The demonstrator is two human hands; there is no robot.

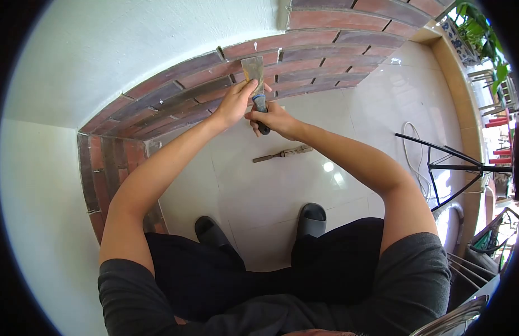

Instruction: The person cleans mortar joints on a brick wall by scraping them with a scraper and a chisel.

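Note:
A putty knife with a wide, stained metal blade points up toward the brick-faced wall. My right hand is closed around its dark handle, just below a blue collar. My left hand grips the blade near its base, thumb lying across the front and fingers mostly hidden behind. In this view the blade overlaps the reddish-brown bricks. On the tiled floor below my hands lies a long, narrow tool with a flat, dark end.
White plaster rises above the bricks, and a brick-edged corner stands at left. To the right are a black metal stand, a white cable and a potted plant. My slippered feet are on the floor.

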